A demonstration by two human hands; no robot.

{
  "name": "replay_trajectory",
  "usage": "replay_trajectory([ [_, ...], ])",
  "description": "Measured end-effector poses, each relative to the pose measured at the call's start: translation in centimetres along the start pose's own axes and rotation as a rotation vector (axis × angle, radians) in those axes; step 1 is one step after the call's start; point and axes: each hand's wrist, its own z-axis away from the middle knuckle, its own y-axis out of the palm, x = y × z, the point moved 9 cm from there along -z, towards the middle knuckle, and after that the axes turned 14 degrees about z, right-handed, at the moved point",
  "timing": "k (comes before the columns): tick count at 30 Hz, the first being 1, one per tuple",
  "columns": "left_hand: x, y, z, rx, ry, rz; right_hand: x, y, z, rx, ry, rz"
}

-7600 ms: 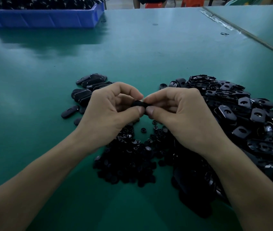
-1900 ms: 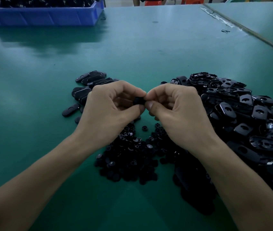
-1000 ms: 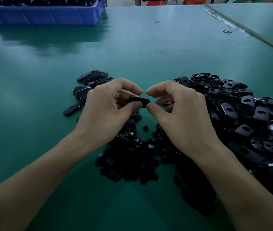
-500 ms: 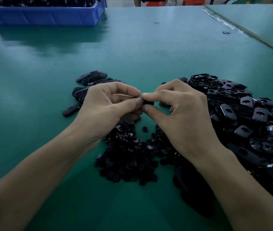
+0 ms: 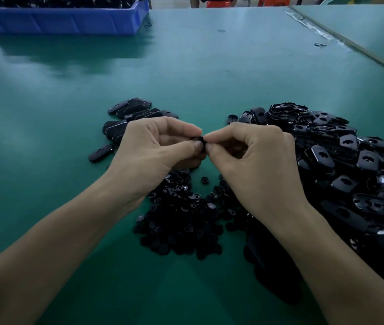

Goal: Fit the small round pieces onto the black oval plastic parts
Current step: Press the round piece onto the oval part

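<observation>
My left hand and my right hand meet above the green table, fingertips together. Between them sits a black oval plastic part, pinched by my left thumb and forefinger, with only a sliver showing. My right thumb and forefinger pinch at its right end; I cannot tell whether a small round piece is under them. A heap of small round pieces lies below my hands. To the right is a large pile of black oval parts.
A small group of oval parts lies on the table left of and behind my left hand. A blue bin full of black parts stands at the far left. A table seam runs along the far right.
A second ago my hands were slightly apart, the left holding the oval part. The right hand then closed in, and both now pinch at the part together.
</observation>
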Motion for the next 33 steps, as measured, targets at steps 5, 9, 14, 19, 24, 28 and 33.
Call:
replay_trajectory([
  [5,-0.6,0.4,0.1,0.030,0.072,-0.046,-0.8,0.4,-0.2,0.034,0.075,-0.113],
  [9,-1.2,0.5,0.3,0.038,0.140,-0.092,-1.4,0.5,-0.4,0.040,0.108,-0.149],
  [14,-1.7,0.5,0.4,0.046,0.186,-0.144,-1.9,0.9,-0.4,0.054,0.157,-0.244],
  [19,-1.9,1.0,0.5,0.085,0.209,-0.197,-2.3,1.3,-0.3,0.076,0.179,-0.292],
  [24,-2.4,1.4,0.6,0.111,0.261,-0.247,-2.5,1.3,-0.3,0.055,0.202,-0.288],
  [28,-2.2,1.2,0.5,0.094,0.250,-0.223,-2.2,1.2,-0.3,0.050,0.171,-0.264],
  [33,-1.7,0.5,0.1,0.055,0.175,-0.113,-2.7,0.5,-0.5,0.007,0.199,-0.283],
])
